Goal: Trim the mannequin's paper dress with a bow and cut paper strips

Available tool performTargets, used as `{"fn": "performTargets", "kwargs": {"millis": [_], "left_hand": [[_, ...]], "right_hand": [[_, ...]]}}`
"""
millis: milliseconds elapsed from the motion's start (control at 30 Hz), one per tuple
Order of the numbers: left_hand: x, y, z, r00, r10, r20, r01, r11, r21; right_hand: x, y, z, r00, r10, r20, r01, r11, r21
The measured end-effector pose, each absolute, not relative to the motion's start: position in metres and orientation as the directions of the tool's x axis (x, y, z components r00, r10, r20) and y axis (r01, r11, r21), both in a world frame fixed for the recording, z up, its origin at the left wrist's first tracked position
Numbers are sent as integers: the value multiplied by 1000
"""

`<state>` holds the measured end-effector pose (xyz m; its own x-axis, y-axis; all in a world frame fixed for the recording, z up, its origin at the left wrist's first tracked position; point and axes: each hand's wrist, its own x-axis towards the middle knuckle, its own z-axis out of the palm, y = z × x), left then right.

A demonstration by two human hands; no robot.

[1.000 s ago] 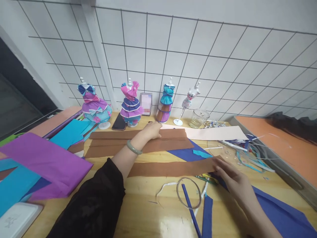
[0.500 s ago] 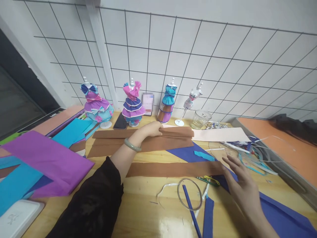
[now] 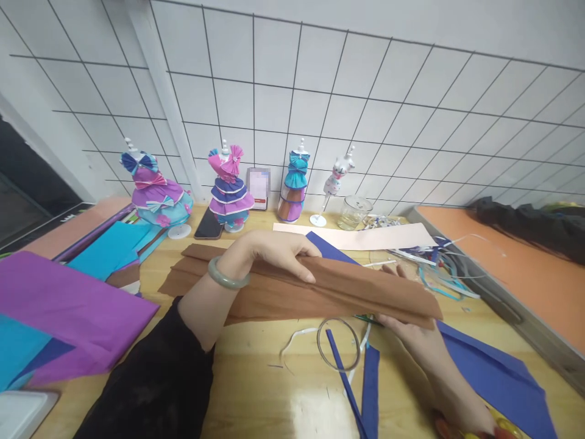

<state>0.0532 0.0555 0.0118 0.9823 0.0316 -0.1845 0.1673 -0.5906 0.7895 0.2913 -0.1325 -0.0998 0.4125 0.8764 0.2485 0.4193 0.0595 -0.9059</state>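
Head camera, and it's all about the brown strips (image 3: 338, 291), layered together and stretched across the wooden table (image 3: 256, 372) between both hands! Left hand (image 3: 278, 251) comes over the top, closed on them near the middle of their length: thumb flat across the near face, fingers curled at the far edge. A green bangle (image 3: 227, 274) sits on that wrist, just above the cloth. Over at the other end, the right hand (image 3: 404, 334) is underneath, the strips draped across its palm, fingertips peeking past the far edge, thumb side showing below the near one. How tightly it grips, I can't tell; the cloth covers it. The right end of the strips reaches just past that hand; the left end fans out beyond the bangle. Nearer us, a clear ring (image 3: 339, 345) lies over a narrow blue strip (image 3: 340, 366). Behind, a pale strip (image 3: 356, 236) lies apart from both hands.
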Motion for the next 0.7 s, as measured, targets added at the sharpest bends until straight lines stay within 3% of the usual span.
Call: {"fn": "performTargets", "kwargs": {"millis": [100, 200, 267, 333, 400, 500, 600, 700], "left_hand": [[53, 57, 10, 978, 41, -204, 186, -611, 769], [56, 70, -4, 965, 161, -207, 257, -738, 624], [58, 82, -18, 931, 280, -236, 362, -796, 485], [60, 93, -31, 886, 320, -335, 442, -802, 402], [62, 98, -41, 852, 324, -411, 483, -790, 378], [69, 95, -48, 839, 287, -462, 488, -773, 406], [78, 83, -48, 862, 282, -422, 461, -781, 420], [87, 72, -50, 882, 310, -354, 441, -809, 389]], "right_hand": [[288, -135, -100, 376, 921, 102, 355, -42, -934], [282, -134, -102, 302, 953, -12, 248, -91, -965], [283, -132, -102, 249, 968, -13, 243, -75, -967], [291, -130, -102, 309, 950, 36, 358, -81, -930], [308, -130, -103, 428, 893, 139, 553, -137, -822], [344, -134, -107, 487, 841, 236, 777, -294, -557], [378, -140, -116, 477, 845, 241, 864, -402, -303], [399, -145, -126, 427, 888, 171, 898, -395, -193]]}}
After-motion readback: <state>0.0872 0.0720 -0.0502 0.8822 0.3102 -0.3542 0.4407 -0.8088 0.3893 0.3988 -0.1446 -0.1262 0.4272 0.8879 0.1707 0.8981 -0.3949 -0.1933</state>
